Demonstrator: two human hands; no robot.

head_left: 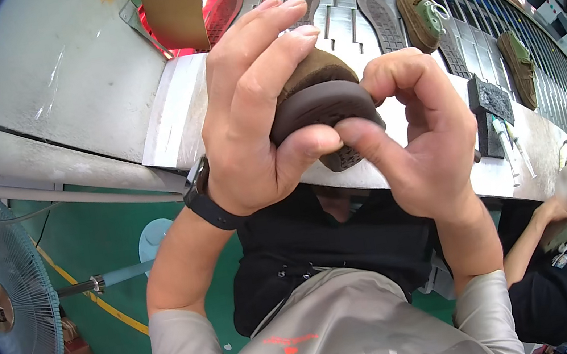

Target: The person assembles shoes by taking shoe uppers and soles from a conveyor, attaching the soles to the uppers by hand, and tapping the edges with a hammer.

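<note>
1. A brown shoe (316,73) is held up between both hands, above the near edge of the white worktop (175,116) and roughly in front of the wearer's chest.
2. The relation judged to matter most is between the thumbs and the rounded end of the dark sole (317,107): this end is turned toward the wearer, and the two thumbs are brought near each other along its lower rim.
3. The shoe's long axis is strongly foreshortened and seems to run away from the wearer and downward; its exact tilt cannot be told. Part of the tread is shown below the thumbs.
4. Neither hand is clearly nearer, since the shoe is touched by both.
5. By the left hand (243,128), the shoe's left side is cupped: the thumb is pressed to the sole, while the long fingers (262,85) are extended past the upper, their upper tips apart from it.
6. By the right hand (430,129), the sole's right side is pinched between the thumb and the curled index finger; the other fingers are folded.
7. Beyond, a laced shoe (420,19) and a loose sole (381,22) are laid on the metal rack; a dark block (488,96) is set to the right.
</note>
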